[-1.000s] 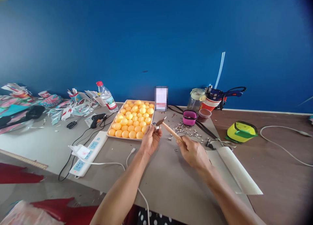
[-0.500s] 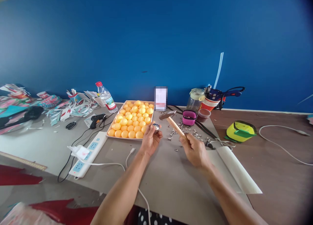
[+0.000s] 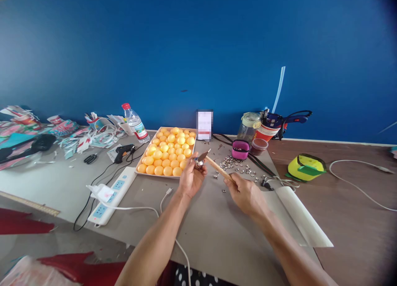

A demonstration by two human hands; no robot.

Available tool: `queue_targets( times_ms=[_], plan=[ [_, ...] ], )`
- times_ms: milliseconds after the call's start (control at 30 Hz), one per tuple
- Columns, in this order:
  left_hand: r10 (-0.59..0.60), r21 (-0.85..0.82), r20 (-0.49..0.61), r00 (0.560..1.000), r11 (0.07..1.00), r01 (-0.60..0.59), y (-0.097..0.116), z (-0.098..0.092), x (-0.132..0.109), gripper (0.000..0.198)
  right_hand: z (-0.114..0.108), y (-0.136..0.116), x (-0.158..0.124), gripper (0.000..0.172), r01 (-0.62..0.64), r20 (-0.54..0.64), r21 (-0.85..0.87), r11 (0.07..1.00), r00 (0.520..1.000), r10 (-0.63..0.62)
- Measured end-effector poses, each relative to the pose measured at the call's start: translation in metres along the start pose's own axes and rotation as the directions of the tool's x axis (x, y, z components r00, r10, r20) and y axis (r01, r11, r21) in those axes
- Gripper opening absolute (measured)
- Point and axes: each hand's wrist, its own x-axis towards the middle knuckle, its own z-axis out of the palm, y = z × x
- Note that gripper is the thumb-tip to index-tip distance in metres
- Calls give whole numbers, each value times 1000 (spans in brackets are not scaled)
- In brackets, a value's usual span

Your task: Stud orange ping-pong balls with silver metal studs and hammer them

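My left hand [image 3: 192, 178] is closed around a ball studded with shiny silver pieces [image 3: 199, 164], held above the table. In my right hand [image 3: 247, 193] is a hammer [image 3: 220, 169], gripped by its wooden handle. The dark hammer head sits over the top of the silver-studded ball and seems to touch it, partly hiding it. Loose small silver studs [image 3: 228, 162] lie scattered on the table beyond the hammer. A pink container [image 3: 240, 150] stands behind them.
A tray of orange balls [image 3: 167, 157] lies left of my hands. Further left are a white power strip [image 3: 112, 197], a glue gun [image 3: 123, 152] and a water bottle [image 3: 135, 123]. At right are a clear jar [image 3: 248, 128], a rolled sheet [image 3: 304, 215] and a yellow-green case [image 3: 305, 167].
The hammer has swung down and to the left, from above and beside the studded ball onto its top. My left hand stays almost in place.
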Motion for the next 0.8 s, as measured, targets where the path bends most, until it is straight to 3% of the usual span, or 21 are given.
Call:
queue_targets(
  times_ms=[200,367,533,700,800],
  plan=[
    [11,38,17,1000,999,-12,0,5,-5,38,-5,1,0,28,7,-92,112,994,996,3],
    [34,86,-38,999,996,-30,-2,3,-3,41,-3,2,2,24,-15,28,22,1000,999,15],
    [92,94,6,996,991,-92,-4,0,0,41,-3,2,2,27,9,-65,98,995,998,-3],
    [118,149,-47,992,983,-109,-6,1,-1,39,-4,0,2,24,-3,22,16,1000,1000,3],
    [143,166,-19,990,976,-138,-8,3,-1,40,-6,-1,2,26,8,-44,63,998,999,-5]
  ],
)
